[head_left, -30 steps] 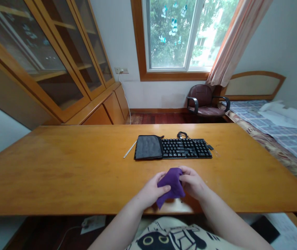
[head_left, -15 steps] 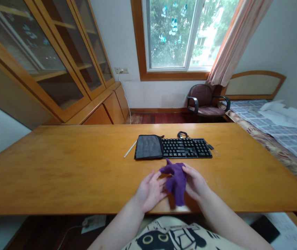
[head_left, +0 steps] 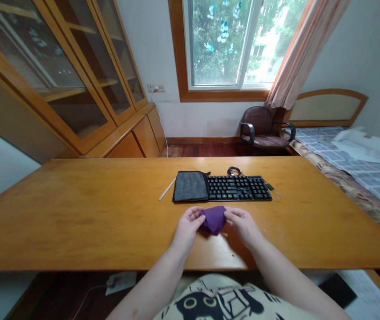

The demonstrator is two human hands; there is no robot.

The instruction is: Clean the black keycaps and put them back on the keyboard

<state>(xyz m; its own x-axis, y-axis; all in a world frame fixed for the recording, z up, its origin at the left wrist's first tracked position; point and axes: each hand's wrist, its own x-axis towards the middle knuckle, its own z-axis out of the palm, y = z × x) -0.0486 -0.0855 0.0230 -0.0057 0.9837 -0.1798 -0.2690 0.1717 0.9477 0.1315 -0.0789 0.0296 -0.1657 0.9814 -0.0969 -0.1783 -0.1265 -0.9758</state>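
A small purple cloth (head_left: 214,220) hangs between my two hands, just above the desk near its front edge. My left hand (head_left: 190,224) pinches its left side with thumb and fingers. On the opposite side, my right hand (head_left: 241,224) has the right corner between thumb and forefinger. The cloth looks folded, its lower part drooping to a point. Beyond my hands lies a black keyboard (head_left: 238,188), its left end covered by a folded dark grey cloth (head_left: 192,186) with a black edge.
A thin white stick (head_left: 167,189) lies left of the grey cloth on the wooden desk (head_left: 86,213). A coiled black cable (head_left: 234,171) sits behind the keyboard, and a small black piece (head_left: 269,186) is at its right. An office chair (head_left: 260,126) stands past the desk.
The purple cloth has gone from hanging loosely to being held by both sides, a little farther left. My left hand has closed from an open palm into a pinch.
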